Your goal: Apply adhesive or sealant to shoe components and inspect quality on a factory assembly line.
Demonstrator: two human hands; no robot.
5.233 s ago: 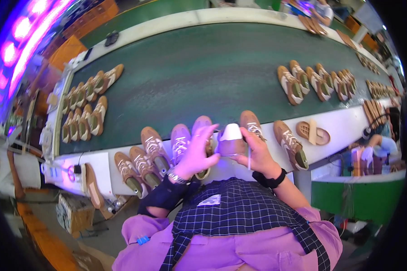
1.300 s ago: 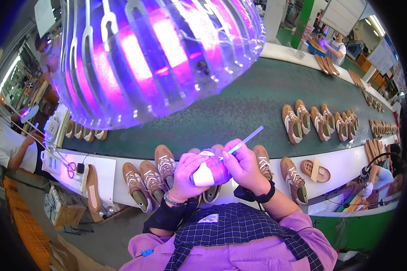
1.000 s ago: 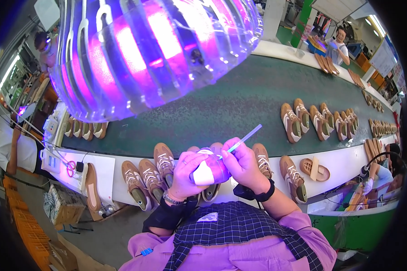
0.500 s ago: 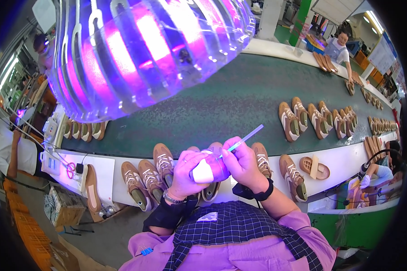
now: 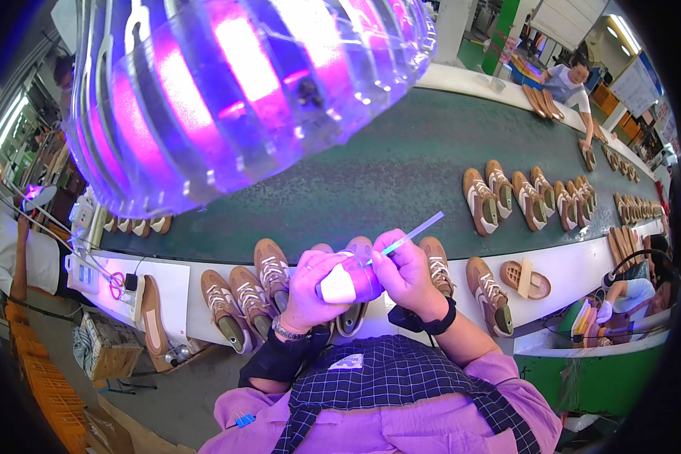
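My left hand (image 5: 308,286) is closed round a shoe (image 5: 337,285), held up in front of my chest. Purple light falls on the shoe; a white part of it faces me, and my fingers hide much of the rest. Between thumb and fingers, my right hand (image 5: 410,276) pinches a thin, pale, translucent stick (image 5: 425,225). The stick slants up to the right, its lower end close to the shoe's surface; whether it touches I cannot tell. Brown lace-up shoes (image 5: 223,303) stand on the white ledge behind and beside my hands.
A lit purple lamp (image 5: 242,98) in a clear ribbed cover hangs above left. Beyond the ledge (image 5: 178,287) runs a green conveyor belt (image 5: 356,174) with paired shoes (image 5: 480,200). Red scissors (image 5: 116,284) lie left, a sole (image 5: 526,280) right. Co-workers work around the line.
My hands, the shoe and the stick have barely moved. The lamp appears lower and further left in the view. At far left, a co-worker's shoe has come into clearer sight.
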